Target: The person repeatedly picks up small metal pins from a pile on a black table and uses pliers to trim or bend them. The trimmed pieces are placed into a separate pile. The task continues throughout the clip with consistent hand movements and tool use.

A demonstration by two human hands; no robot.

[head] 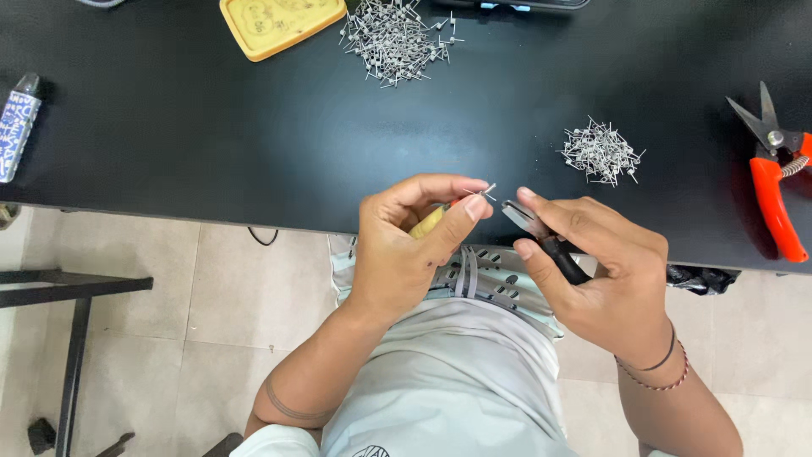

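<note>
Wire coil [488,192] between left-hand fingers [474,206], pliers [541,234] alongside

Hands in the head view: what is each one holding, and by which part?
The left hand pinches a small wire piece at its end between thumb and forefinger. The right hand grips black-handled pliers by the handles, tips toward the wire.

On your black worktop [211,127] you have a yellow tray [279,24] at the far edge, red-handled snips [774,182] at right, and a patterned tube [17,125] at left.
</note>
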